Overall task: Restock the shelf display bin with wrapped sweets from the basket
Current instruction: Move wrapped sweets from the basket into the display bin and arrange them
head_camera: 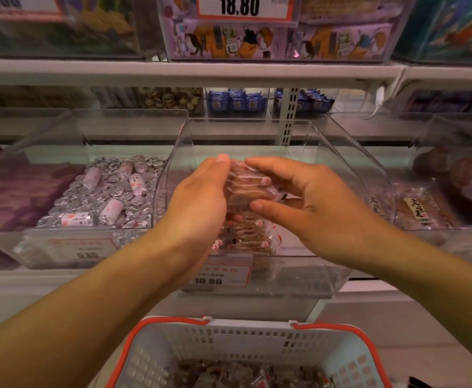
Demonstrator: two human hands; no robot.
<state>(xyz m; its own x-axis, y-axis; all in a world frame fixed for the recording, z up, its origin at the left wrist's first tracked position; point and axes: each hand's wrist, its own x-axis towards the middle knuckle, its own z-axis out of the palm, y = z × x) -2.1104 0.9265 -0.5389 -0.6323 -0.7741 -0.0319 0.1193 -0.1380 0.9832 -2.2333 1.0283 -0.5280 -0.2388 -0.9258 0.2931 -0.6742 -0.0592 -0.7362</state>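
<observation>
A stack of brown sweets in clear wrappers [247,189] is squeezed between both my hands over the clear display bin [349,191]. My left hand [198,203] presses its left side with the fingers curled round it. My right hand [307,203] grips the right side, thumb underneath and fingers on top. More of the same wrapped sweets [246,236] lie stacked in the bin below my hands. The white basket with an orange rim [257,340] sits low in front of me, with more wrapped sweets [243,375] on its bottom.
A price tag reading 10.80 [223,274] is on the bin's front. To the left is a bin of silver-wrapped sweets [103,191]; to the right a bin of brown packets [419,211]. A shelf [173,71] with more bins runs above.
</observation>
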